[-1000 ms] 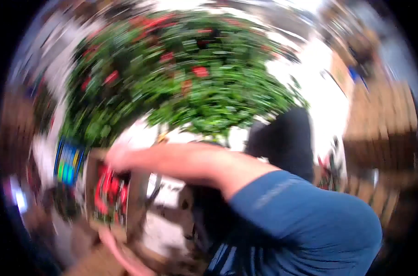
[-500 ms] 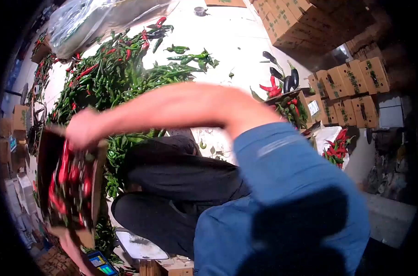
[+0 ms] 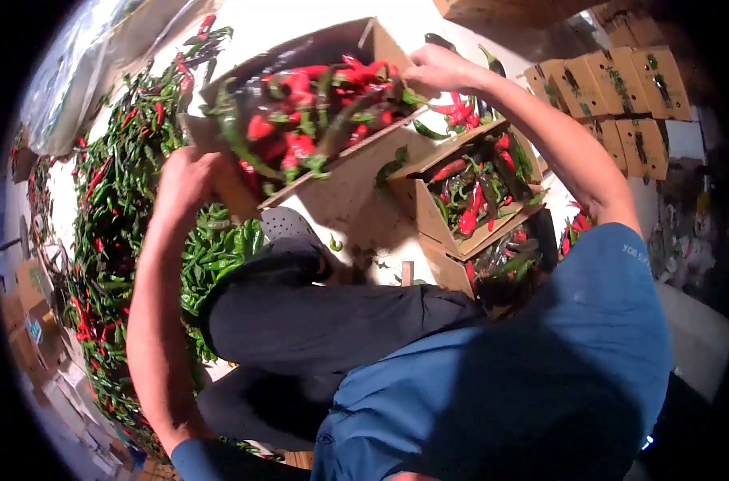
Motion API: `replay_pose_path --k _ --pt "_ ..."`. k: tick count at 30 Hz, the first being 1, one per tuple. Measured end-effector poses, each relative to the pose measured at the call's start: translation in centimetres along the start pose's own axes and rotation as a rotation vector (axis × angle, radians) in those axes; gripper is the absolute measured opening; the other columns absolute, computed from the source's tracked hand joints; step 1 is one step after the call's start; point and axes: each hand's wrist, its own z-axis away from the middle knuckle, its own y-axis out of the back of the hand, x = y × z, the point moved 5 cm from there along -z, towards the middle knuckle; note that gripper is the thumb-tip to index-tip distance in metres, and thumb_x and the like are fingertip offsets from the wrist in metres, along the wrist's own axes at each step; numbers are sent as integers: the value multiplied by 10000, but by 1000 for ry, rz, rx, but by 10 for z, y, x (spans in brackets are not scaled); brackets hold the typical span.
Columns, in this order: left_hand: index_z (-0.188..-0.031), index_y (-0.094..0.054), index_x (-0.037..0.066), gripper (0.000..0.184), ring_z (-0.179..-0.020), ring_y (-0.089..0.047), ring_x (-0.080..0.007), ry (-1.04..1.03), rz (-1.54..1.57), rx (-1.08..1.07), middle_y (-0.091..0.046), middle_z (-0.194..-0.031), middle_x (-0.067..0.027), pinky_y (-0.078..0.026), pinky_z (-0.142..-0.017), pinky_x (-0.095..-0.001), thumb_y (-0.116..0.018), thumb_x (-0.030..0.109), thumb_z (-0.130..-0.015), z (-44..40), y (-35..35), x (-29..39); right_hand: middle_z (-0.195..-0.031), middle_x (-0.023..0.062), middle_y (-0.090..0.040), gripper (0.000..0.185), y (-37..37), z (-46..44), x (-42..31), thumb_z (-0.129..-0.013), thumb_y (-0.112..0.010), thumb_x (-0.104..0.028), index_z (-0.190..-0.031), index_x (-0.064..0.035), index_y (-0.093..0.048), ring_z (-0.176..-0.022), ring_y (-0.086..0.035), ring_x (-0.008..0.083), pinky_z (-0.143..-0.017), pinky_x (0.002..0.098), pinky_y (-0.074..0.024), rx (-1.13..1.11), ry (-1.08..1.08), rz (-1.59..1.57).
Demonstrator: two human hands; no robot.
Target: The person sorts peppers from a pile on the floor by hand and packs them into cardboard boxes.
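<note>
Between my hands is an open cardboard box [image 3: 392,50], raised and tilted, filled with red and green peppers [image 3: 300,148]. My left hand [image 3: 194,178] grips its near left end, with the fingers closed over the cardboard. At the opposite end, my right hand [image 3: 440,70] is closed on the box's upper edge. Beyond the right hand lie several loose red peppers [image 3: 458,112] and dark eggplants. Below that hand stands another open box [image 3: 417,207] of mixed red and dark peppers, on top of a similar filled box.
A large pile of green peppers [image 3: 120,216], with some red ones, spreads along the left. Clear plastic sheeting [image 3: 100,72] lies at upper left. Stacked cardboard boxes [image 3: 609,84] stand at right. My bent legs [image 3: 324,321] occupy the near middle.
The pepper-filled box has swung from the lower left, over my legs, to the upper middle. My right arm no longer crosses my body. The filled boxes at right show more fully.
</note>
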Motion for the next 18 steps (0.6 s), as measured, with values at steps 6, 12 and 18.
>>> replay_pose_path --k 6,12,18 --pt "-763 -621 -68 249 -628 -666 -232 38 -126 -187 -660 -722 -134 -536 -565 -370 -568 156 -857 -42 -99 24 -645 71 -625 263 -44 27 112 -871 -595 -188 -808 60 -656 -565 -582 152 -530 341 -469 -84 -290 -205" --pt "-892 -705 -83 265 -690 -697 -212 -7 -54 -350 -711 -812 -146 -563 -621 -337 -563 139 -864 -80 -120 9 -785 239 -681 310 -41 44 154 -842 -614 -241 -886 61 -670 -743 -684 308 -681 435 -516 -11 -218 4" --pt "-1034 -700 -67 258 -805 -715 -221 138 241 -723 -728 -929 -166 -611 -748 -334 -572 118 -908 -79 -180 68 -971 274 -683 353 2 70 195 -856 -617 -291 -993 27 -684 -954 -662 426 -865 474 -513 62 -289 169"
